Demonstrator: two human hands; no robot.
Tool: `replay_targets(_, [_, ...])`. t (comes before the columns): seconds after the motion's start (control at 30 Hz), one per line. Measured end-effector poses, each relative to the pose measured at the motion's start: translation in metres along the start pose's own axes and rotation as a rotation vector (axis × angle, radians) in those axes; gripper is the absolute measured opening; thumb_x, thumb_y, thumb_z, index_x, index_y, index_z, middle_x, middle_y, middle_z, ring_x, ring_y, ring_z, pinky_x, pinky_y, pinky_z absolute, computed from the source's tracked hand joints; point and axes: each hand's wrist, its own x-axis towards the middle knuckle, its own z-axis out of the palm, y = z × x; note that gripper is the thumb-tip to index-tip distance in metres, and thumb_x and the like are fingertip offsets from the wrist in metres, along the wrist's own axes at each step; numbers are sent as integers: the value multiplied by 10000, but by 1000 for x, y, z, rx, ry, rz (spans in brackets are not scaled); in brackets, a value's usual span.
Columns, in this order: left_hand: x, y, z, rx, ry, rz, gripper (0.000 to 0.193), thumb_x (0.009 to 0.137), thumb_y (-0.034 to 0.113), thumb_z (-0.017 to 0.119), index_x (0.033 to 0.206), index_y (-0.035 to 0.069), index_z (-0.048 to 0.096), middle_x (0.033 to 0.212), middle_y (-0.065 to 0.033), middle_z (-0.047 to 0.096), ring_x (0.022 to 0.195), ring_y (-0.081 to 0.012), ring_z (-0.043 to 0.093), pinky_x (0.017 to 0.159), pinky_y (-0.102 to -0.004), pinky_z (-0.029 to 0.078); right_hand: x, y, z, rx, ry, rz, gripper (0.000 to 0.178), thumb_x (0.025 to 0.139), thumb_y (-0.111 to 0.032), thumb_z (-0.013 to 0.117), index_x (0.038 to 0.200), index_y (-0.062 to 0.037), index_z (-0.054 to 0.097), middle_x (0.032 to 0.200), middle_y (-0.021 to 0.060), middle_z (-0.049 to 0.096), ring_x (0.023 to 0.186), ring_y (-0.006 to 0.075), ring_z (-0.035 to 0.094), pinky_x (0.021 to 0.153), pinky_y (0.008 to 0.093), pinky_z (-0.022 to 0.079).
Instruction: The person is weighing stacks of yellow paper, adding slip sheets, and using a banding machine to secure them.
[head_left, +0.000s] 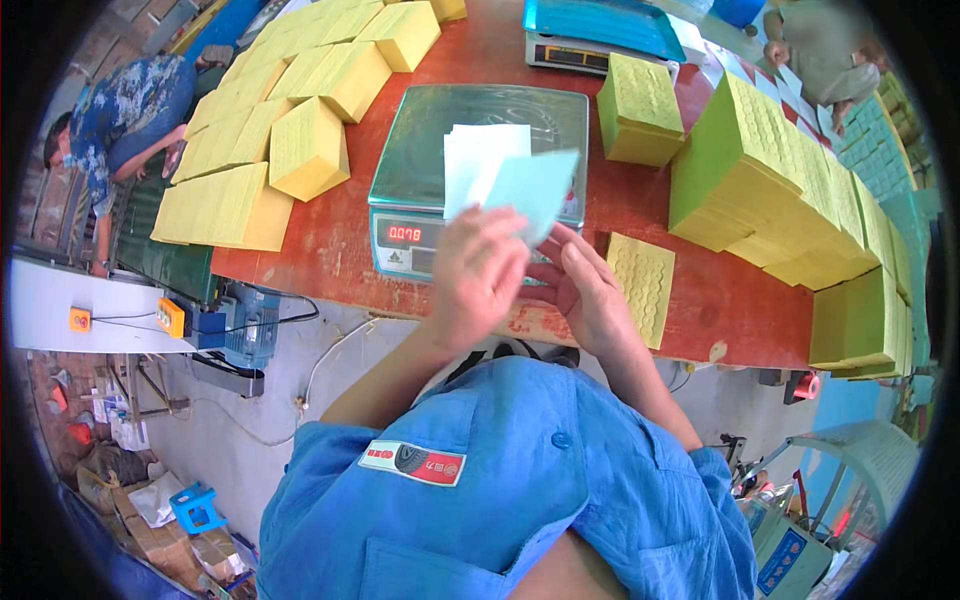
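A light-blue paper sheet (541, 188), slightly blurred, is held tilted over the scale. My left hand (478, 272) closes on its lower left edge, the fingers bunched. Just to the right, my right hand (592, 290) is turned palm inward with thumb and fingers apart; whether its fingertips touch the sheet's lower corner I cannot tell. Behind the blue sheet, white paper (468, 160) lies on the metal pan of a digital scale (412, 150), whose red display is lit. A flat yellow block of embossed paper (640, 285) rests by my right hand.
Stacked yellow paper blocks (310, 150) cover the red table's left side; more stacks (735, 185) line its right. Behind stands a second scale with a blue tray (600, 22). One person (130, 120) bends at the left; another (825, 60) works at the far right.
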Motion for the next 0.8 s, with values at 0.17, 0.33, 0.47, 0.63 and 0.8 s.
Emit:
replay_targets(0.17, [-22,-2,-2,-316,-103,-221,312,866,136,664,1134,2,577,1248,-190,564,1166,-303,559,960,-409,458,15,15,-9,-691,47,-161,372,958,-108,524,1307,21,520,1155,92,607,1062,148,552,915,288,456])
replay_targets(0.33, [-6,-9,-2,-488,202,-432,336,899,154,668,1161,-21,550,1088,-142,603,1009,-192,602,788,-310,520,26,20,26,-891,-82,-219,385,926,-74,563,1303,-5,529,1197,157,615,1081,197,589,914,319,475])
replay_targets(0.47, [-11,-33,-22,-404,206,-563,197,914,78,622,1073,-33,586,966,-107,638,803,-155,624,689,-293,521,41,13,33,-1088,-245,-456,379,909,-86,602,1274,2,553,1213,185,621,1077,215,610,922,344,488])
replay_targets(0.63, [18,-60,-52,-936,390,-871,282,931,144,586,1134,-52,592,1015,-104,662,901,-157,647,788,-296,513,61,-5,8,-952,58,-314,279,912,-62,601,1179,17,613,1067,104,669,958,144,632,819,289,522])
replay_targets(0.8, [32,-109,-36,-1143,127,-955,276,922,154,588,1123,-33,607,1004,-98,668,890,-152,652,774,-283,521,53,-16,-1,-944,203,-280,204,931,-34,559,1114,28,621,907,78,664,801,96,628,711,248,522])
